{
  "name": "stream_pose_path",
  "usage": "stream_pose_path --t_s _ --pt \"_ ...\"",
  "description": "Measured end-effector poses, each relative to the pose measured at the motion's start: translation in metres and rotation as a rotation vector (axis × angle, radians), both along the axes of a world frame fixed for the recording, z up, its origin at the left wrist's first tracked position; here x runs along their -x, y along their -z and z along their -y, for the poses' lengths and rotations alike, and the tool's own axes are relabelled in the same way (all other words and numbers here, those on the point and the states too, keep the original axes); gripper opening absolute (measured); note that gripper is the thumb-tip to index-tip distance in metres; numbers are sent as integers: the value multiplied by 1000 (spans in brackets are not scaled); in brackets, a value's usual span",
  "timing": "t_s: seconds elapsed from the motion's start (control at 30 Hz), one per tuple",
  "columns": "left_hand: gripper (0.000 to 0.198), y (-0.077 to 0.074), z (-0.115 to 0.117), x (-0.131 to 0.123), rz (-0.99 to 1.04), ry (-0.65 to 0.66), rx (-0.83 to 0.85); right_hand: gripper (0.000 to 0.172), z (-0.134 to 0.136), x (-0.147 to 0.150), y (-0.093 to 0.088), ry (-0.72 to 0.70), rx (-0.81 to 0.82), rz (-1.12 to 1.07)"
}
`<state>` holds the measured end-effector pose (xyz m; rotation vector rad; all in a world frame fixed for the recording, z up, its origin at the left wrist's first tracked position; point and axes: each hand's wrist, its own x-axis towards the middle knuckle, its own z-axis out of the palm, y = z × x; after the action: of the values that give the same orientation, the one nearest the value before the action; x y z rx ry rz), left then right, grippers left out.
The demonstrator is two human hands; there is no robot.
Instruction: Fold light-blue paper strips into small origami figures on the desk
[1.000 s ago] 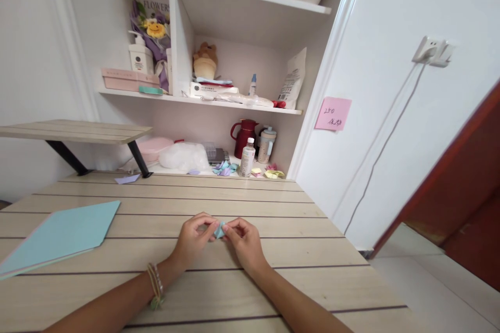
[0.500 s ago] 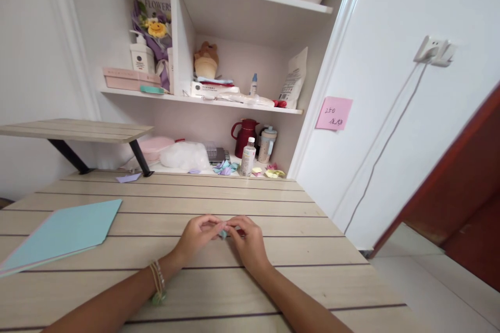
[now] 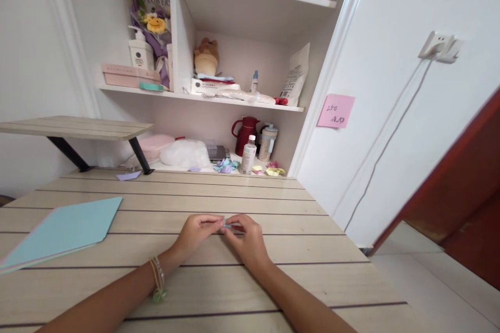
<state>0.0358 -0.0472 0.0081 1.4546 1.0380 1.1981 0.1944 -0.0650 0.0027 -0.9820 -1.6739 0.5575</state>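
My left hand (image 3: 197,234) and my right hand (image 3: 247,239) meet fingertip to fingertip over the middle of the wooden table (image 3: 273,281). Between them they pinch a small folded piece of light-blue paper (image 3: 226,225); only a thin sliver of it shows. Both hands have their fingers closed on it. A beaded bracelet (image 3: 157,281) sits on my left wrist. A stack of light-blue paper sheets (image 3: 62,230) lies flat at the left of the table, well away from both hands.
At the back stand a white shelf unit (image 3: 234,104), a red jug (image 3: 244,132), a small bottle (image 3: 247,155) and several folded paper bits (image 3: 269,170). A raised wooden stand (image 3: 74,127) is at back left. The wall with a pink note (image 3: 335,111) is on the right.
The blue paper piece has been pressed smaller between my fingers; less of it shows now. My hands have stayed in the same place, fingertips drawn closer together.
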Motion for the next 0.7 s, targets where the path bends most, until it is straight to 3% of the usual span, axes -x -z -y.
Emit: stream_pose_path --t_s 0.37,0.7 --pt "27 0 5 -3 50 14 -39 29 5 3 -5 -11 -96 92" --pt "26 0 5 -3 55 -2 -53 24 4 3 -3 17 -89 69"
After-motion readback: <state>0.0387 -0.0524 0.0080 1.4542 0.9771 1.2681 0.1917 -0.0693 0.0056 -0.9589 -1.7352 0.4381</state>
